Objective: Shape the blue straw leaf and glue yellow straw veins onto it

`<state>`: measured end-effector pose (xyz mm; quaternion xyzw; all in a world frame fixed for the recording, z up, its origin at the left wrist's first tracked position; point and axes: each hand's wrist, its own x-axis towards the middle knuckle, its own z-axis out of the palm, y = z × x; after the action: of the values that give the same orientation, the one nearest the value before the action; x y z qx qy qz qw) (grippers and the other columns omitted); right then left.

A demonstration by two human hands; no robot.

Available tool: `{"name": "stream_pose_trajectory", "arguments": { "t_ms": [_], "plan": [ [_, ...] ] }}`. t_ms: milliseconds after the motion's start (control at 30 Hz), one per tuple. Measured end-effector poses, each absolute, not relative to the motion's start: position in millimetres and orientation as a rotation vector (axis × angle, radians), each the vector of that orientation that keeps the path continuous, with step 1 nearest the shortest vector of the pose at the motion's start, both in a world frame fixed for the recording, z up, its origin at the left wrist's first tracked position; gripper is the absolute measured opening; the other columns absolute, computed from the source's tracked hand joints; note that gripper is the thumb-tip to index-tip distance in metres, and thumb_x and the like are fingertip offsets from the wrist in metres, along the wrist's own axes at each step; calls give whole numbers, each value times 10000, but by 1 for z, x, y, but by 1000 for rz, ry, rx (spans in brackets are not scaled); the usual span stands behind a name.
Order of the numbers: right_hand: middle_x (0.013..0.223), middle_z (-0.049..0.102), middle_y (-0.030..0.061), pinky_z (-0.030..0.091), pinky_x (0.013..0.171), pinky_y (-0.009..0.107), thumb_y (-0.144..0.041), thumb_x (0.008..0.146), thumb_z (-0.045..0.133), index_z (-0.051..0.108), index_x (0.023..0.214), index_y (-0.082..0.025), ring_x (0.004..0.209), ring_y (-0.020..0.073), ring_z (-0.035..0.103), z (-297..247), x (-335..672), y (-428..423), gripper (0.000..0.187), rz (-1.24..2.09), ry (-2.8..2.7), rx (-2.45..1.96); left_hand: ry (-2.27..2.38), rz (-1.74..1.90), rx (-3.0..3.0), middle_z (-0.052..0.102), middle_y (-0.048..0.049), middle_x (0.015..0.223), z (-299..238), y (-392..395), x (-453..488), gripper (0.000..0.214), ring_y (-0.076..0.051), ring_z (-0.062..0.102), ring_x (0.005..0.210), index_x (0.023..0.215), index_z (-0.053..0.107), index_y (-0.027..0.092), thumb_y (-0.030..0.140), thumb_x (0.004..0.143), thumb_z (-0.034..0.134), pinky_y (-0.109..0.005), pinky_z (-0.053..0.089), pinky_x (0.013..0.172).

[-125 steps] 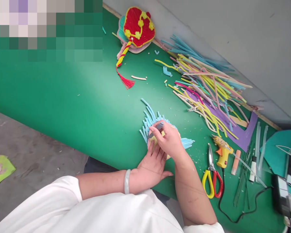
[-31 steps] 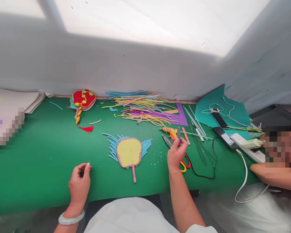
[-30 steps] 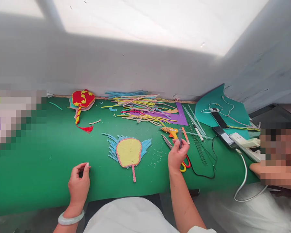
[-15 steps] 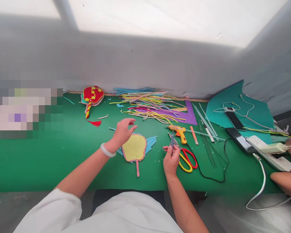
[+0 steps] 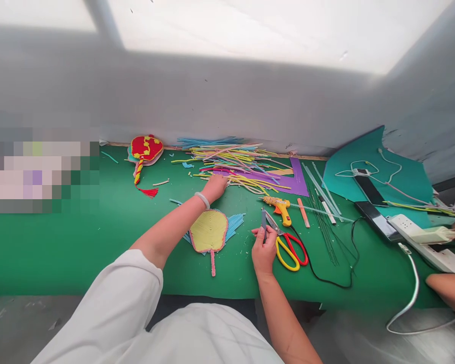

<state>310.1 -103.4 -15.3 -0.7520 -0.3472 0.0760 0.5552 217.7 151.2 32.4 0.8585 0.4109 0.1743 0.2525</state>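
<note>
Fan lies at seven o'clock from the coloured strips, left hand bunched between them, catch hidden, right hand pinching a slim grey tool near the fan's four o'clock!

Left hand farther out (now at strips)

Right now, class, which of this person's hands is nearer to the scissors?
Right. The right hand is close beside the scissors, on their left in the view; the left hand is farther away, at the pile of colored strips.
</note>
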Motion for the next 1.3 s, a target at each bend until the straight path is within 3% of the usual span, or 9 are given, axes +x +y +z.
{"name": "stream_pose_trajectory", "arguments": {
  "t_ms": [200, 267, 433, 667, 1300],
  "plan": [
    [954, 690, 119, 483, 840, 406, -503, 946, 454, 585, 1102, -163, 911, 237, 638, -11, 309, -110, 396, 108, -862, -1766, 1119, 697, 2004, 662, -156, 1048, 66, 119, 183, 230, -226, 604, 992, 1002, 640, 93, 283, 944, 524, -393, 485, 898],
    [987, 671, 109, 481, 864, 405, -487, 938, 483, 624, 1087, -179, 935, 230, 621, -3, 303, -118, 371, 96, -915, -1746, 1083, 755, 1859, 681, -130, 970, 77, 89, 159, 286, -192, 616, 874, 1018, 622, 109, 330, 968, 448, -347, 501, 809],
    [962, 650, 64, 510, 796, 358, -362, 974, 490, 648, 1106, -235, 893, 200, 615, 30, 274, -143, 241, 150, -1179, -1638, 1003, 797, 1581, 662, -57, 836, 83, 1, 97, 349, -153, 596, 766, 959, 636, 161, 479, 928, 497, -285, 484, 731],
    [929, 666, 51, 511, 744, 357, -274, 971, 518, 642, 1102, -255, 849, 193, 598, 63, 257, -151, 182, 179, -1407, -1522, 939, 859, 1080, 633, -31, 824, 88, -43, 69, 294, -146, 562, 772, 889, 701, 179, 462, 810, 691, -282, 465, 763],
    [871, 658, 33, 483, 716, 347, -267, 971, 518, 645, 1106, -266, 791, 186, 590, 75, 251, -160, 185, 193, -1518, -1511, 1004, 902, 1379, 670, -43, 848, 104, -60, 64, 291, -193, 606, 807, 902, 696, 221, 499, 837, 638, -311, 491, 736]
  ]
}}
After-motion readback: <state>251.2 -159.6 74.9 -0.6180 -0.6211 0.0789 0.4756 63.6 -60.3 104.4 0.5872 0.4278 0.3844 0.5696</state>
